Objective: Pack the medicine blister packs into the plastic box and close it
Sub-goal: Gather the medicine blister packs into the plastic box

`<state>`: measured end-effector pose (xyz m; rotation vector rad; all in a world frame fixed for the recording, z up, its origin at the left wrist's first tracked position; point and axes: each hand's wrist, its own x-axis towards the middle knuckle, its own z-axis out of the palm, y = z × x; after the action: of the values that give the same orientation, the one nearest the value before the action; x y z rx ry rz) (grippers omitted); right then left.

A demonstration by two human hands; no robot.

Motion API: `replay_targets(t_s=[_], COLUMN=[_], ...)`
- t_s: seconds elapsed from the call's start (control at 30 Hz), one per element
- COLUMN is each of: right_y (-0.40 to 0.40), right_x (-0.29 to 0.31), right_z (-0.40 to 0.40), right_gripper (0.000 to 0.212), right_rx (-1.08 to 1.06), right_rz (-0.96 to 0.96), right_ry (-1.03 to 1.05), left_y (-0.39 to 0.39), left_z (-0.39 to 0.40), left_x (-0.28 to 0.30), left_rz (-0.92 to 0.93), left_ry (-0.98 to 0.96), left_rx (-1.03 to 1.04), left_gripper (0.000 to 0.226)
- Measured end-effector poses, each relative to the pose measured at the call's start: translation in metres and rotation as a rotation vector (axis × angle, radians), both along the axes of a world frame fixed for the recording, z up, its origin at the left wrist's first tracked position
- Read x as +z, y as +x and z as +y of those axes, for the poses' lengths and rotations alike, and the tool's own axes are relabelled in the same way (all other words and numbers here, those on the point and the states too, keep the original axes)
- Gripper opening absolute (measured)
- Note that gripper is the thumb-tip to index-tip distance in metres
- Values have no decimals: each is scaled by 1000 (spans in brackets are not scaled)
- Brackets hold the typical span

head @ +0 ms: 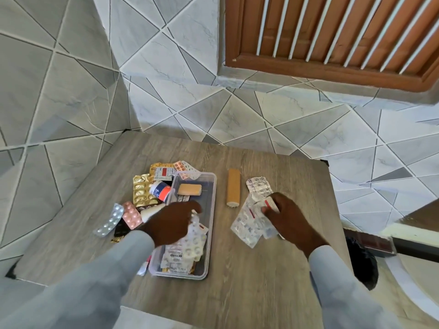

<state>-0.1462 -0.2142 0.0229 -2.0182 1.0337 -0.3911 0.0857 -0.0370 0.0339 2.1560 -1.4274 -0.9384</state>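
Observation:
A clear plastic box [212, 210] lies open on the wooden table [249, 293], with silver blister packs [187, 250] stacked at its near end and a tan bandage roll [189, 189] at its far end. My left hand [171, 223] is over the box, fingers closed on a silver blister pack [196, 219] at the top of that stack. My right hand [288, 216] is to the right of the box, gripping a bunch of silver blister packs [249, 223] that rest on the table. Its lid is not in sight.
Left of the box lie gold [141, 191], pink [131, 214] and silver [109, 220] blister packs and a small white-and-orange bottle [161, 189]. A tan roll [233, 187] and one more silver pack [259, 185] lie right of the box. Tiled walls are close behind the table.

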Motion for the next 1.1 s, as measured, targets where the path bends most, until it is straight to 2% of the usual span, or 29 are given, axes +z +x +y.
replay_targets(t_s=[0.1, 0.17, 0.33, 0.4, 0.5, 0.67, 0.73, 0.87, 0.93, 1.1], right_y=[24, 42, 77, 88, 106, 133, 141, 146, 142, 128], right_x=[24, 30, 12, -2, -22, -36, -41, -58, -64, -63], right_z=[8, 19, 53, 67, 86, 102, 106, 115, 120, 138], right_gripper=[12, 14, 18, 16, 12, 2, 9, 44, 46, 44], right_rx=[147, 226, 332, 361, 367, 332, 335, 325, 364, 538], right_rz=[-15, -5, 61, 101, 119, 158, 204, 358, 381, 541], right_ry=[-1, 0, 81, 101, 89, 77, 95, 17, -84, -187], left_y=[24, 25, 15, 18, 34, 47, 44, 35, 31, 25], left_z=[7, 7, 12, 19, 33, 46, 46, 46, 47, 43], left_x=[-3, -15, -47, -51, -50, -42, -43, -50, -53, -59], left_rz=[-94, -105, -164, -215, -180, -170, -157, -118, -123, -122], left_ry=[54, 122, 227, 207, 126, 29, 18, 35, 38, 45], left_rx=[44, 55, 42, 116, 240, 287, 302, 314, 314, 326], left_gripper=[38, 41, 41, 48, 56, 56, 50, 46, 48, 43])
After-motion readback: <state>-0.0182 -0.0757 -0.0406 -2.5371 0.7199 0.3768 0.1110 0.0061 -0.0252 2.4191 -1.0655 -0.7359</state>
